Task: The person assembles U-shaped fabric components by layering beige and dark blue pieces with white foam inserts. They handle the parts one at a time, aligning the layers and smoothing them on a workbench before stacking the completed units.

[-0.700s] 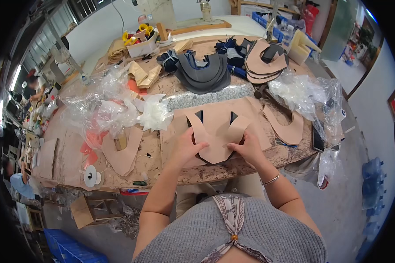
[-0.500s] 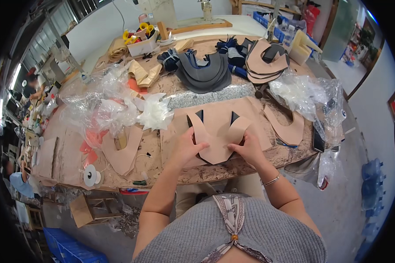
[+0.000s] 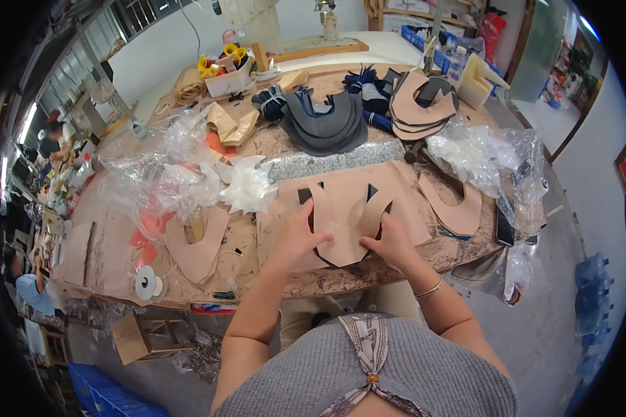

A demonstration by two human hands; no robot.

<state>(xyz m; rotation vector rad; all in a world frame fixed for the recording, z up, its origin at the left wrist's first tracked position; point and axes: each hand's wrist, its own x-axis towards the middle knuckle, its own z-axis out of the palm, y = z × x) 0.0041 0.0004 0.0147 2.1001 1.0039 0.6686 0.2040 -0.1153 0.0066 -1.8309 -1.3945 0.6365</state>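
Observation:
A tan U-shaped piece (image 3: 343,243) of thin sheet material lies over a matching dark piece (image 3: 305,196), whose edges show at the two upper arms and along the bottom. My left hand (image 3: 298,236) is closed on the left side, thumb on the tan face and fingers at the outer edge. On the other side my right hand (image 3: 391,242) pinches the right arm, which curls up from the dark layer. Both pieces rest on a flat tan sheet (image 3: 407,198). Parts of my fingers are hidden under the edges.
Similar tan pieces lie to the left (image 3: 195,257) and right (image 3: 459,212). Grey U-shaped pieces (image 3: 323,135) and tan ones (image 3: 424,104) are stacked behind. Crumpled clear plastic (image 3: 167,181) spreads leftward. A white spool (image 3: 148,283) and a phone (image 3: 504,226) sit near the table's edge.
The tan piece's left arm has shifted rightward, baring more of the dark layer at its outer side. Its right arm has drawn slightly inward. Both hands keep their hold.

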